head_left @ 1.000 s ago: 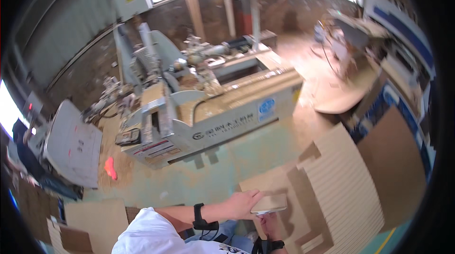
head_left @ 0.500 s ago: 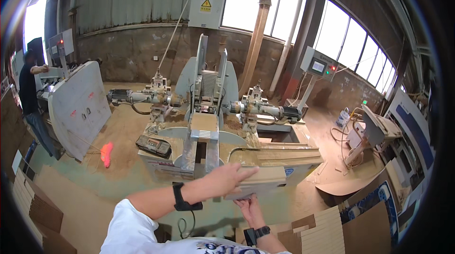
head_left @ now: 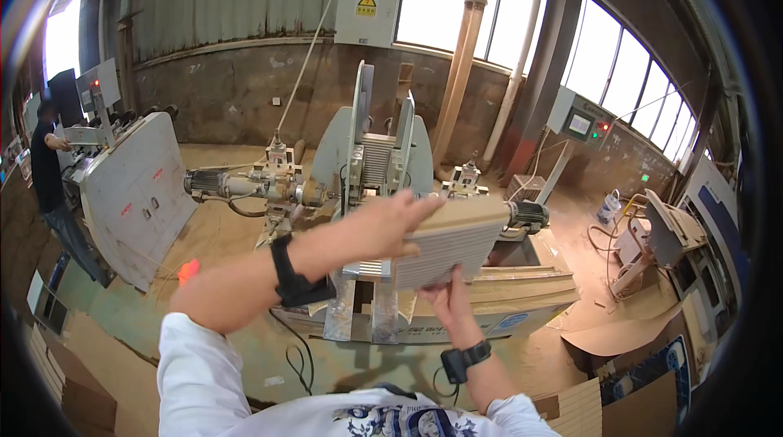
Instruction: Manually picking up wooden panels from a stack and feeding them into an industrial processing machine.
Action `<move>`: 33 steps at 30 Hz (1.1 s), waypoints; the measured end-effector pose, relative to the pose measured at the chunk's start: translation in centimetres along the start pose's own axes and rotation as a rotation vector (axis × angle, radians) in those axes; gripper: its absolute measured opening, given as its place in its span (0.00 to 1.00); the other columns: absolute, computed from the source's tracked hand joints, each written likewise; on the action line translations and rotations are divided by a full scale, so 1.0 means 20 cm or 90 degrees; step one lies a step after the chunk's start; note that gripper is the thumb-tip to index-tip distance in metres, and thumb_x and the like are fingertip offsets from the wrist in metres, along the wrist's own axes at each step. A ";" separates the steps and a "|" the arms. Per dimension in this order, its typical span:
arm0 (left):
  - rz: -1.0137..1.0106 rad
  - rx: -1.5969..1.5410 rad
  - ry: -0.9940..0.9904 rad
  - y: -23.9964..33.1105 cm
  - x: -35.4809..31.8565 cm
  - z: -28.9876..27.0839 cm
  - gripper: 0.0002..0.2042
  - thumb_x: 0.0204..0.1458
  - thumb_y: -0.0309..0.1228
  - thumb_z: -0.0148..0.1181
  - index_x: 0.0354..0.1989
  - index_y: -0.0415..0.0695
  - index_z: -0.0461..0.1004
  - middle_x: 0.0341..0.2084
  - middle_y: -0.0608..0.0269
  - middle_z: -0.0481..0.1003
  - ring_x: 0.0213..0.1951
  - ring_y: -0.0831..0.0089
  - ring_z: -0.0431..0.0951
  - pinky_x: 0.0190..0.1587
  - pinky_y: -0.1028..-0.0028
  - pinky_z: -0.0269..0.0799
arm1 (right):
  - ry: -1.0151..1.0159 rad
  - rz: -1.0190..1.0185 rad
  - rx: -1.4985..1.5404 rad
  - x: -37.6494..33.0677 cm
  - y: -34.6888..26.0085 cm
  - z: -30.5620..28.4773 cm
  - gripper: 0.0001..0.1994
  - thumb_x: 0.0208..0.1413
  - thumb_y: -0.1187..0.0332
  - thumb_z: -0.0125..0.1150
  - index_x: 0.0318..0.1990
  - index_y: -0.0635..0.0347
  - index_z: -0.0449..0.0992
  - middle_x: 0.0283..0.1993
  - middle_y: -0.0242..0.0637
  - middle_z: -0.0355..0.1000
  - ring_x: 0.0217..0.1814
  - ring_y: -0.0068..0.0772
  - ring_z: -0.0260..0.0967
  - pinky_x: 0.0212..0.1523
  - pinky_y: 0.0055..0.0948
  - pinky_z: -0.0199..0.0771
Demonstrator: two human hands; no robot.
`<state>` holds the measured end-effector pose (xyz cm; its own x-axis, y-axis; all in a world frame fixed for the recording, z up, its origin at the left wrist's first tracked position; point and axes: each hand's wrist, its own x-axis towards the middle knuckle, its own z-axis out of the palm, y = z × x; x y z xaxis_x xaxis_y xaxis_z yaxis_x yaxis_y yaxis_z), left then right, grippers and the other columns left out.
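Observation:
I hold a stack of pale ribbed wooden boards point(head_left: 457, 241) up in front of me, tilted. My left hand point(head_left: 387, 225) lies flat on top of the stack, fingers stretched along its upper edge. My right hand point(head_left: 444, 298) supports it from beneath, fingers wrapped around its lower side. Both wrists carry black bands. Just behind the boards stands a grey woodworking machine point(head_left: 371, 160) with an upright feed frame and motors on either side.
A second grey machine point(head_left: 130, 192) stands at the left, with another person point(head_left: 49, 168) beside it. A control box with a small screen point(head_left: 581, 123) is at the right. Cardboard and board stacks point(head_left: 620, 392) lie at lower right. Cables trail across the green floor.
My view has swung up from the floor to the machine and the wall. Both hands have lifted the boards higher and closer to the machine's feed frame.

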<state>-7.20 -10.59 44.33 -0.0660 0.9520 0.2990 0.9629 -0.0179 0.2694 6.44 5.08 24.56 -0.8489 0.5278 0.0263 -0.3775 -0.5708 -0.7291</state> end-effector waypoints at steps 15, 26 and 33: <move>0.032 -0.244 0.309 -0.78 0.84 -0.60 0.20 0.44 0.31 0.64 0.46 0.45 0.67 0.37 0.64 0.67 0.38 0.75 0.70 0.42 0.77 0.68 | -0.043 -0.051 -0.035 1.21 -0.66 0.48 0.30 0.55 0.45 0.45 0.54 0.62 0.58 0.51 0.46 0.64 0.52 0.43 0.65 0.47 0.43 0.74; 0.049 -0.175 0.537 -1.61 1.28 -0.80 0.20 0.44 0.27 0.62 0.48 0.42 0.68 0.43 0.56 0.64 0.45 0.65 0.72 0.47 0.73 0.69 | -0.019 -0.139 -0.013 2.14 -0.58 0.82 0.37 0.48 0.42 0.54 0.55 0.64 0.56 0.52 0.49 0.61 0.56 0.46 0.60 0.54 0.47 0.66; -0.003 -0.207 0.587 -2.04 1.49 -0.73 0.20 0.45 0.27 0.60 0.49 0.41 0.68 0.43 0.57 0.68 0.44 0.67 0.73 0.47 0.73 0.69 | -0.020 -0.147 -0.033 2.65 -0.47 0.79 0.40 0.46 0.39 0.53 0.54 0.67 0.56 0.50 0.52 0.62 0.54 0.49 0.62 0.52 0.46 0.68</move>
<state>-52.23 14.09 55.66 -0.3817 0.3417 0.8588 0.8522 -0.2298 0.4701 -40.83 28.41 43.58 -0.7538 0.6204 0.2165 -0.5436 -0.4036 -0.7359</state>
